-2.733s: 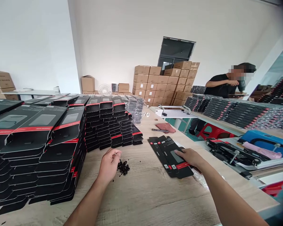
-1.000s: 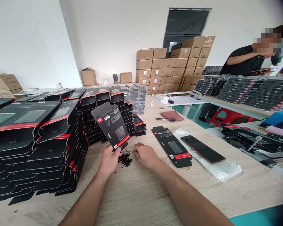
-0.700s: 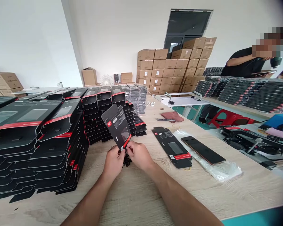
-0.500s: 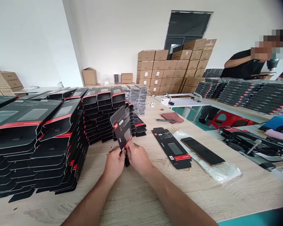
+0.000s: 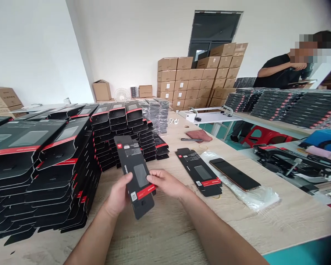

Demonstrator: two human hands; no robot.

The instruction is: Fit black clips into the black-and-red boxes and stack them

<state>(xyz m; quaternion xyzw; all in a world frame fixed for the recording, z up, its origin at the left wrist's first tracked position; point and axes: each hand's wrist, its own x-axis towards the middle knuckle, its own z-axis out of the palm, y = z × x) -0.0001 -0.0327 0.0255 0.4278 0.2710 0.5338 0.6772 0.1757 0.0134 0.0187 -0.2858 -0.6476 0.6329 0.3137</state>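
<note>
Between my two hands is a flattened black cardboard box [image 5: 131, 162] with a clear window and a red band, tilted above the wooden table. My left hand [image 5: 120, 193] grips its left edge, thumb on the front face. On the right edge, near the window, my right hand [image 5: 165, 182] pinches it with the thumb on top; the fingers behind are hidden. A second flat black box [image 5: 191, 165] lies on the table to the right. Beside it a smartphone [image 5: 234, 174] rests on a clear plastic bag [image 5: 264, 197].
Tall stacks of opened black boxes [image 5: 63, 176] fill the left side. A pen [image 5: 191, 140] and a reddish-brown pouch [image 5: 201, 135] lie farther back. Brown cartons [image 5: 190, 79] are piled by the wall. A person [image 5: 278, 70] works at another table with stacked black boxes [image 5: 273, 106].
The box between my hands has turned from a steep, nearly edge-on pose to show its broad front face. My hands have spread apart to its opposite edges.
</note>
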